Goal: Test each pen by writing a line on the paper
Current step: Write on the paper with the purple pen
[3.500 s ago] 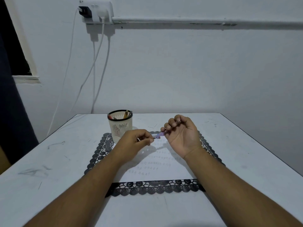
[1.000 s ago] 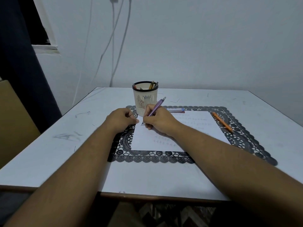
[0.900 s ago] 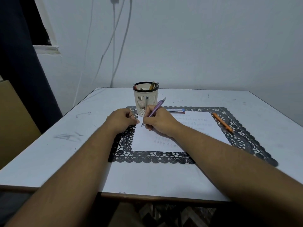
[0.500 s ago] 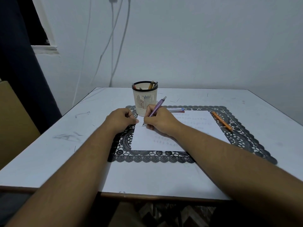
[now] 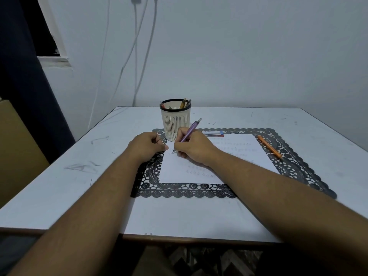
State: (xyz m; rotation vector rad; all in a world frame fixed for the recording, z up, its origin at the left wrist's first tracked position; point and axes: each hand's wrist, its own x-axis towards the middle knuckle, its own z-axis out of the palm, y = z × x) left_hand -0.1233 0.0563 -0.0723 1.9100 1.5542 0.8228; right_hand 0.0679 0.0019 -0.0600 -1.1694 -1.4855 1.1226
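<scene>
My right hand [image 5: 194, 147] grips a purple pen [image 5: 190, 130] with its tip down on the upper left part of the white paper [image 5: 175, 170]. Several rows of faint marks cover the paper. My left hand [image 5: 146, 146] rests as a loose fist at the paper's left edge, on the black lace mat [image 5: 183, 191]; I cannot see anything in it. A cream pen holder [image 5: 175, 120] with several pens stands just behind both hands. An orange pen [image 5: 269, 146] lies on the mat right of the paper. A blue-tipped pen [image 5: 213, 133] lies behind the paper.
The white table [image 5: 69, 176] carries scuff marks on its left side. White cables [image 5: 137, 56] hang down the wall behind the holder. A dark curtain [image 5: 20, 76] and a tan board [image 5: 16, 148] stand at the left.
3.5 s ago both hands held the purple pen in the air. Since one second ago the hands and pen have barely moved, with the tip staying on the paper.
</scene>
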